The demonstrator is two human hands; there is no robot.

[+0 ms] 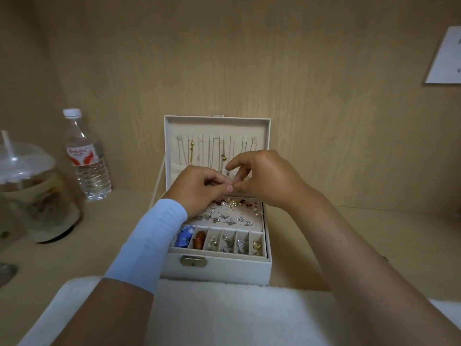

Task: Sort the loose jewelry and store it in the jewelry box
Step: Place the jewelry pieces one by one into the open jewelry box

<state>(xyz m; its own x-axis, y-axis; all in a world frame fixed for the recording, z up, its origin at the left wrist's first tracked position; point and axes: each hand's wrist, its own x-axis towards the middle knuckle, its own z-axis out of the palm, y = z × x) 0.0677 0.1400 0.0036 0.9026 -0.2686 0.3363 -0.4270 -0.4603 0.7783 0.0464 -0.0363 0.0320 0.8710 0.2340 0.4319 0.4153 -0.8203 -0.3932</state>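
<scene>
Left hand [202, 188] curled, thumb and forefinger pinched on a small item [232, 188], too tiny to identify. Right hand [262, 181] met with it fingertip to fingertip, pinching the same item, forefinger lifted clear. Both held just above the back of the open white jewelry box [224, 269], in front of its upright lid [217, 124]. Light blue sleeve [149, 243] on the left forearm, across the box's left front corner. Inside the lid, necklaces [222, 153] on hooks. Below the hands, earrings [230, 218] pinned on the box's dotted panel; along the box's front edge, six filled compartments [220, 242]. Left of the box, a water bottle [86, 158]; farther left, a lidded plastic cup [30, 193]. In front of the box, a white towel [224, 315].
</scene>
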